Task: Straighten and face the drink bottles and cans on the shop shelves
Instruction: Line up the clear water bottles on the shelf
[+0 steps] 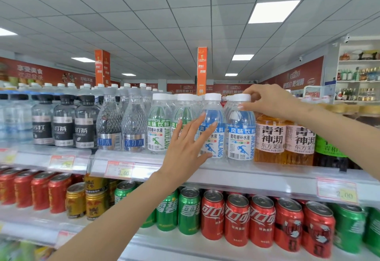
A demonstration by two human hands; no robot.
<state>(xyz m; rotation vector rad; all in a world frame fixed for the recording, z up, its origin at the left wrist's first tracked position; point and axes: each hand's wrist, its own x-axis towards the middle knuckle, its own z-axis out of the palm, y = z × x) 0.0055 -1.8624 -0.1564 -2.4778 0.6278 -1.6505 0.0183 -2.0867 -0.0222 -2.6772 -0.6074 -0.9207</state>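
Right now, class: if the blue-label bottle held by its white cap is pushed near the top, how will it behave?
Likely to tip, not slide: the blue-label bottle is tall and narrow. It looks full, so probably heavy for its size. The right hand grips it high up, so the base could swing.

Clear glossy plastic bottles (240,137), shiny metal cans (236,219)

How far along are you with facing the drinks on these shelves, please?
Done: the black-label bottles face front in line. In hand: the right hand pinches the end blue-label bottle at its cap, the left hand lies flat on its neighbour. Left: the gold cans below look staggered and turned.
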